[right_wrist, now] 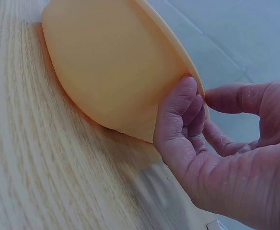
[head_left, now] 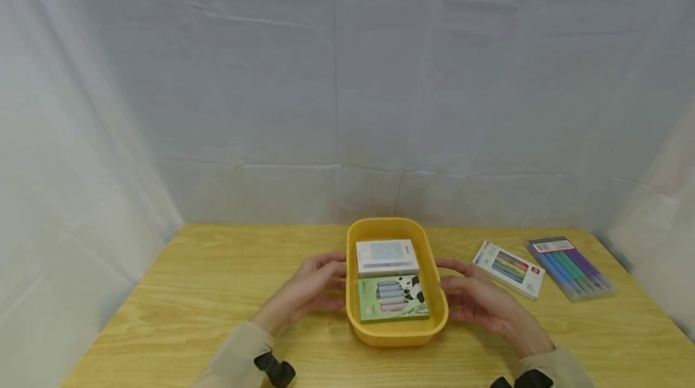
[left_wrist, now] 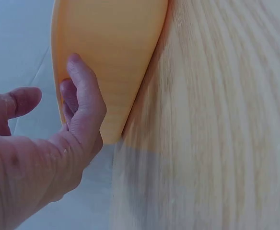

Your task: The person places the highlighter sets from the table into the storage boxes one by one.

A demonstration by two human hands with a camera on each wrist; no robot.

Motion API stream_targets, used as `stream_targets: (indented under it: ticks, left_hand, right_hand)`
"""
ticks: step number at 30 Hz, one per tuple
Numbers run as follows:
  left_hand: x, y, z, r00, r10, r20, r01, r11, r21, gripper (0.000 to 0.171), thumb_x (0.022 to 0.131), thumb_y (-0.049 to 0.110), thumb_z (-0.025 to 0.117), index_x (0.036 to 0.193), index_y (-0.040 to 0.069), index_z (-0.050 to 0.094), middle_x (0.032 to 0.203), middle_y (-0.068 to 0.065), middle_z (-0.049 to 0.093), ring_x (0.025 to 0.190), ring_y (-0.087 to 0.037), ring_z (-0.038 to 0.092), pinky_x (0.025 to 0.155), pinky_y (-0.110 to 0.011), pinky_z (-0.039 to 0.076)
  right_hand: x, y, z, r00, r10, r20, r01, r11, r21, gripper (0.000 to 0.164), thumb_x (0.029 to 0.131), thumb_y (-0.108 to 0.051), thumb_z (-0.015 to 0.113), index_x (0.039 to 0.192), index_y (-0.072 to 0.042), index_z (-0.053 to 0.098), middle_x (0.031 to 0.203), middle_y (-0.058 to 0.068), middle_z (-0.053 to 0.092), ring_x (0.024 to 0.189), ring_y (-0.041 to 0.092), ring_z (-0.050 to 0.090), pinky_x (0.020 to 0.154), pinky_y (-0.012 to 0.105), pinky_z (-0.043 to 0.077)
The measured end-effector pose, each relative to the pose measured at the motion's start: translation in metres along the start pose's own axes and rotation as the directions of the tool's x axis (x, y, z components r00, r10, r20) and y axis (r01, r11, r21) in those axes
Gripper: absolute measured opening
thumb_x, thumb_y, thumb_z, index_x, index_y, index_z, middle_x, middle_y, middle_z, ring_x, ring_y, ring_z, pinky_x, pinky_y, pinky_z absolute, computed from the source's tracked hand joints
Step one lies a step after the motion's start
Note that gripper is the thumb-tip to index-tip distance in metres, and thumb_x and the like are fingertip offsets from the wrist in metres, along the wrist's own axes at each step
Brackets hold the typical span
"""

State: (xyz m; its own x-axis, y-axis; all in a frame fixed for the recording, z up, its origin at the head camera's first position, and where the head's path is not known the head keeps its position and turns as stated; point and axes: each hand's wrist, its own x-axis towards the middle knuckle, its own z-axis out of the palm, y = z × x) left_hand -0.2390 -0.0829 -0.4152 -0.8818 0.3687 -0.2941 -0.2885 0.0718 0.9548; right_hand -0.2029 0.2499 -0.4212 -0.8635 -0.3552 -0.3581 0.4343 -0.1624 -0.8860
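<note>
A yellow plastic bin with rounded corners stands upright on the wooden table between both hands. Inside it, a white box lies behind a green panda-printed box picturing pastel sticks. My left hand is at the bin's left side. In the left wrist view its loosely bent fingers touch the outer wall, while the thumb stands apart from the rim. On the opposite side, my right hand pinches the rim, its fingers curled below the lip and the thumb tip at the edge.
Right of the bin lie a white box of coloured pencils or crayons and a clear pack of blue, green and purple pens. Pale sheeting hangs behind the wooden table and along both sides.
</note>
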Motion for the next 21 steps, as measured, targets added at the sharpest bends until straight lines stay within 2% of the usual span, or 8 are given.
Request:
stream_targets:
  ticks: [9, 14, 18, 21]
  left_hand:
    - [-0.002, -0.0025, 0.0063, 1.0, -0.013, 0.008, 0.014, 0.999, -0.032, 0.061, 0.094, 0.016, 0.06, 0.15, 0.005, 0.037, 0.119, -0.017, 0.064, 0.094, -0.019, 0.065, 0.066, -0.029, 0.058]
    - [-0.0013, -0.0042, 0.0068, 1.0, -0.007, 0.014, 0.007, 0.999, -0.042, 0.062, 0.092, 0.013, 0.061, 0.149, 0.005, 0.036, 0.119, -0.017, 0.063, 0.092, -0.017, 0.065, 0.065, -0.029, 0.057]
    - [-0.0003, -0.0048, 0.0066, 1.0, -0.012, 0.005, 0.012, 0.999, -0.036, 0.061, 0.093, 0.014, 0.061, 0.148, 0.005, 0.037, 0.122, -0.017, 0.063, 0.091, -0.018, 0.065, 0.065, -0.029, 0.058]
    - [0.0001, -0.0056, 0.0059, 1.0, -0.008, 0.007, 0.008, 0.999, -0.034, 0.061, 0.093, 0.014, 0.061, 0.148, 0.005, 0.036, 0.122, -0.017, 0.064, 0.091, -0.018, 0.065, 0.066, -0.029, 0.058]
  right_hand:
    - [0.0005, 0.0001, 0.0005, 1.0, -0.008, -0.002, 0.008, 1.0, -0.012, 0.073, 0.101, -0.016, 0.058, 0.161, -0.007, 0.016, 0.126, 0.01, 0.068, 0.105, 0.02, 0.071, 0.086, 0.039, 0.062]
    - [-0.0001, 0.0014, 0.0011, 0.999, -0.032, -0.004, 0.032, 0.999, -0.035, 0.071, 0.101, -0.015, 0.058, 0.16, -0.006, 0.018, 0.119, 0.005, 0.072, 0.102, 0.018, 0.071, 0.083, 0.036, 0.063]
    - [-0.0003, 0.0026, 0.0016, 0.999, -0.051, -0.014, 0.05, 0.996, -0.075, 0.07, 0.101, -0.016, 0.058, 0.158, -0.006, 0.02, 0.114, 0.002, 0.074, 0.103, 0.018, 0.071, 0.083, 0.037, 0.062]
    - [0.0004, 0.0034, 0.0019, 0.997, -0.068, -0.043, 0.061, 0.987, -0.148, 0.069, 0.1, -0.018, 0.059, 0.157, -0.006, 0.022, 0.114, 0.003, 0.072, 0.103, 0.018, 0.071, 0.085, 0.039, 0.062]
